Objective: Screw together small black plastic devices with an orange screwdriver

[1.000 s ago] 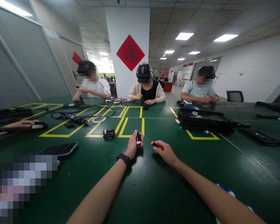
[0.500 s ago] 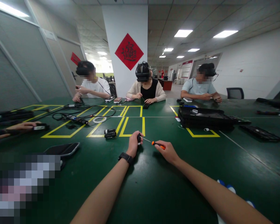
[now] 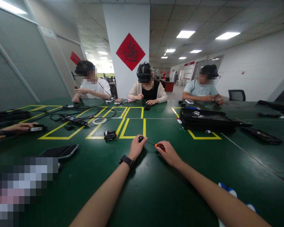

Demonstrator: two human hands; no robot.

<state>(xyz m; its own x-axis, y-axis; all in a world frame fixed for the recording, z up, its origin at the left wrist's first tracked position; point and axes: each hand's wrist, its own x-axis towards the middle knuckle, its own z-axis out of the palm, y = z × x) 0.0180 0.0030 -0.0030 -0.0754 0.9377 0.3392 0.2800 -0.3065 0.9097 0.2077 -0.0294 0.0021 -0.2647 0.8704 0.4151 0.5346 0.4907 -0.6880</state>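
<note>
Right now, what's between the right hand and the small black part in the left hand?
Head view: only the screwdriver shaft spans from right hand to small black part, held by left hand.

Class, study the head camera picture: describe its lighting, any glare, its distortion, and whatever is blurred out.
Head view: bright ceiling light panels light the room evenly and leave a soft sheen on the green table; wide-angle distortion bends the walls and stretches both forearms; faces and the lower left corner are pixelated; the left hand, small black part and orange-handled screwdriver stay sharp.

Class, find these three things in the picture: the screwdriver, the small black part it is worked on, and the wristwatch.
screwdriver (image 3: 160, 146), head view, on its orange handle.
small black part (image 3: 140, 139), head view, on its exposed top.
wristwatch (image 3: 127, 160), head view, on the black band.
</note>
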